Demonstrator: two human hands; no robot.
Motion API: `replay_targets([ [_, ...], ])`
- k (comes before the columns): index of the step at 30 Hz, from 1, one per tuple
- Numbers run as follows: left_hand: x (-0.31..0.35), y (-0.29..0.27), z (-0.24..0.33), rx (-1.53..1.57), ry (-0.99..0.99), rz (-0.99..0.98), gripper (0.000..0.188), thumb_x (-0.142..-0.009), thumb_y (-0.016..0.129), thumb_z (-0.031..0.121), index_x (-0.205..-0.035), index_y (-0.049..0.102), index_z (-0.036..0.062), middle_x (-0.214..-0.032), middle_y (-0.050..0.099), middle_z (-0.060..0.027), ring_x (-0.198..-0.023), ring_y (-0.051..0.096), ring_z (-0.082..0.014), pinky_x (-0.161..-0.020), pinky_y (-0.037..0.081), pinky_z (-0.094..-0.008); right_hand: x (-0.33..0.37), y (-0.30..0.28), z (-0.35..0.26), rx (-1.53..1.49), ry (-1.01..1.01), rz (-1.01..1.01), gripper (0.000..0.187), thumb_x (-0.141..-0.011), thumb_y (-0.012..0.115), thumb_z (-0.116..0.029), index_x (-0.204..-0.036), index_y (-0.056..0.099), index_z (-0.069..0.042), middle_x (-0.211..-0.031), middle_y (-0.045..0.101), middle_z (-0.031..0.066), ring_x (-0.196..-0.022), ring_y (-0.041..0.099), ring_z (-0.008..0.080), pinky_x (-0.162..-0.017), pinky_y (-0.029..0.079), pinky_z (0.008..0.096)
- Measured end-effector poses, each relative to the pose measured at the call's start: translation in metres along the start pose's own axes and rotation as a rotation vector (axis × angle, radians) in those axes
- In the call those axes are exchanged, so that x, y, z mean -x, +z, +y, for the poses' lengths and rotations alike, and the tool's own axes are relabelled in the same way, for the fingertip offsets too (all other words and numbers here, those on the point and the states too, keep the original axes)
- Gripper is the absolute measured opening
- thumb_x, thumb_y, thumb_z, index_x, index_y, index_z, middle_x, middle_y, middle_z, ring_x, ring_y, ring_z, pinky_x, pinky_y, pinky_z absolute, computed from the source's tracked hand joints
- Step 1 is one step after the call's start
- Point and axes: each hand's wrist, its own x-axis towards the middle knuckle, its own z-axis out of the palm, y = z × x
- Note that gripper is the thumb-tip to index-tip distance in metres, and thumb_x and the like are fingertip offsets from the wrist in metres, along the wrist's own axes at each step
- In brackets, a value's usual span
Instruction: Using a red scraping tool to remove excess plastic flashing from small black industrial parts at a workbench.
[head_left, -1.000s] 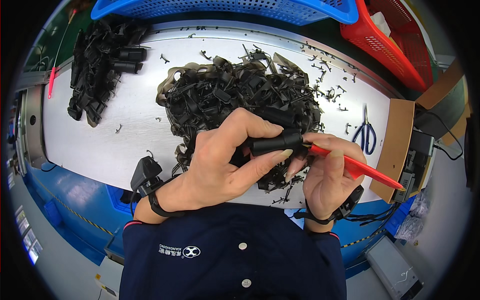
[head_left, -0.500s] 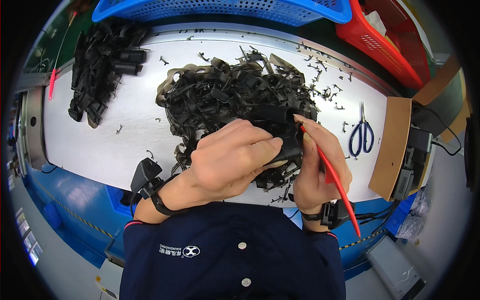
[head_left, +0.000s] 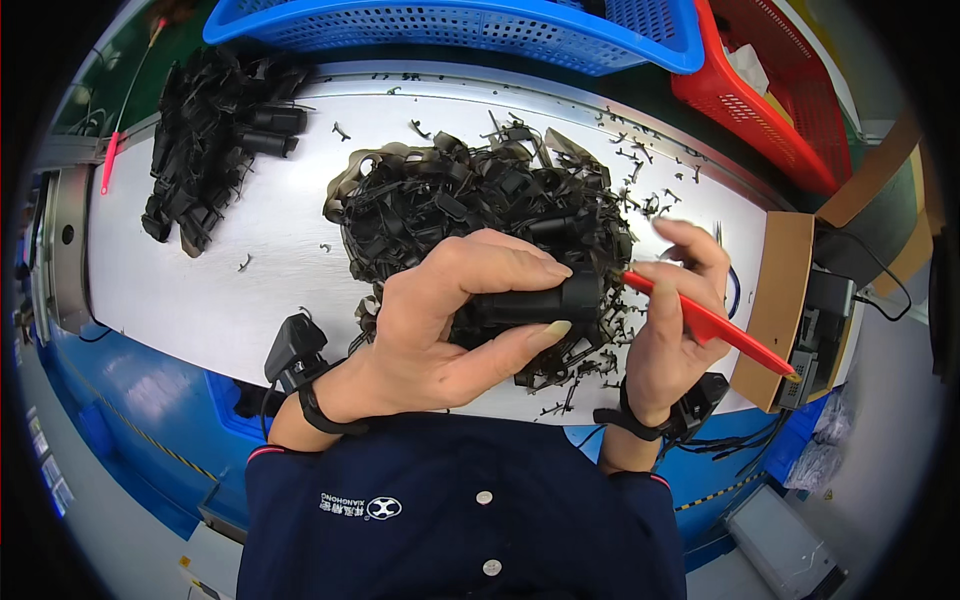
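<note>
My left hand (head_left: 435,320) grips a black cylindrical plastic part (head_left: 545,303) between thumb and fingers, above the near side of a heap of black plastic parts (head_left: 450,185). Just right of it, my right hand (head_left: 675,340) holds a slim red tool (head_left: 735,335) against the palm, thumb and index finger near its front end. The tool slants down to the right, its rear end past the hand. Its front tip is close to the cylinder's right end; whether they touch, I cannot tell. My other right fingers are curled and raised.
A second pile of black parts (head_left: 215,140) lies at the far left, near a pink-handled rod (head_left: 110,165). Small black scraps (head_left: 640,150) litter the white tabletop (head_left: 290,230). Behind stand a blue basket (head_left: 450,28) and a red basket (head_left: 760,115); a cardboard box (head_left: 775,310) stands right.
My right hand has drawn away to the right with the red tool, which now lies flatter. My left hand has opened its hold into a wider pinch, with the black cylinder now in plainer sight.
</note>
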Motion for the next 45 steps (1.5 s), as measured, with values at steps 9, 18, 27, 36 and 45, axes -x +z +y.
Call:
replay_targets([
  [9, 0.002, 0.006, -0.005, -0.150, 0.005, 0.043, 0.033, -0.068, 0.067, -0.009, -0.100, 0.058, -0.0051, -0.095, 0.062, -0.0175, -0.083, 0.064, -0.0269, -0.070, 0.050, -0.0297, 0.014, 0.009, -0.006, -0.943, 0.334, -0.080, 0.030, -0.088, 0.058, -0.024, -0.091, 0.058, 0.006, -0.093, 0.060, 0.0266, -0.071, 0.062, 0.0259, -0.061, 0.053, 0.0320],
  [18, 0.002, 0.001, -0.009, -0.259, 0.085, -0.105, 0.037, -0.071, 0.062, -0.012, -0.104, 0.047, -0.0039, -0.101, 0.058, -0.0257, -0.084, 0.061, -0.0225, -0.071, 0.048, -0.0290, 0.015, 0.011, -0.008, -0.978, 0.398, -0.058, 0.025, -0.089, 0.057, -0.017, -0.094, 0.057, 0.008, -0.093, 0.060, 0.0271, -0.069, 0.063, 0.0268, -0.055, 0.054, 0.0330],
  [27, 0.001, 0.002, -0.010, -0.300, 0.114, -0.094, 0.038, -0.070, 0.065, -0.013, -0.103, 0.050, -0.0041, -0.097, 0.060, -0.0250, -0.081, 0.063, -0.0248, -0.066, 0.049, -0.0300, 0.016, 0.013, -0.007, -0.878, 0.355, -0.032, 0.020, -0.089, 0.056, -0.012, -0.095, 0.058, 0.007, -0.093, 0.061, 0.0248, -0.070, 0.064, 0.0257, -0.063, 0.055, 0.0327],
  [36, 0.000, 0.006, -0.009, -0.396, 0.136, -0.070, 0.036, -0.065, 0.067, -0.012, -0.099, 0.057, -0.0055, -0.088, 0.063, -0.0181, -0.072, 0.063, -0.0266, -0.062, 0.050, -0.0309, 0.015, 0.016, -0.008, 0.066, -0.038, -0.016, 0.015, -0.083, 0.057, 0.004, -0.097, 0.060, 0.009, -0.087, 0.064, 0.0213, -0.070, 0.064, 0.0221, -0.064, 0.053, 0.0278],
  [45, -0.004, 0.006, -0.013, -0.319, 0.162, -0.005, 0.033, -0.065, 0.067, -0.010, -0.096, 0.059, -0.0029, -0.094, 0.063, -0.0193, -0.072, 0.062, -0.0281, -0.062, 0.050, -0.0311, 0.005, 0.002, -0.009, -0.918, 0.453, -0.034, 0.027, -0.090, 0.053, -0.016, -0.091, 0.057, 0.011, -0.092, 0.061, 0.0278, -0.062, 0.063, 0.0248, -0.051, 0.054, 0.0314],
])
